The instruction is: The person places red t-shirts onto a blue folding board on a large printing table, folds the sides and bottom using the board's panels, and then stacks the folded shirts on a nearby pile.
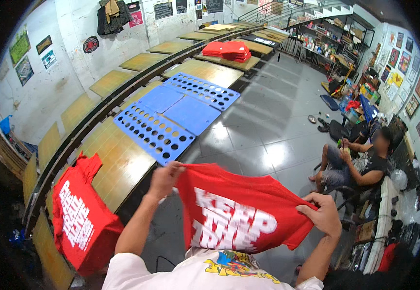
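A red T-shirt [231,210] with white printed lettering hangs stretched between my two hands, in front of my body. My left hand [166,181] pinches it at one shoulder, close to the near corner of a blue folding board. On the other shoulder, my right hand [320,212] grips the cloth between thumb and fingers. The blue plastic folding board [192,114], with rows of round holes in its side panels, lies spread over the printing pallets ahead of me. To my left, another red printed T-shirt [83,217] is draped over a pallet.
Farther along the row of pallets [119,156] sits a stack of folded red shirts [228,50]. A person [358,163] sits on a chair at the right. Sandals [322,125] lie on the grey tiled floor [253,145]. Loaded shelves [329,40] stand at the back.
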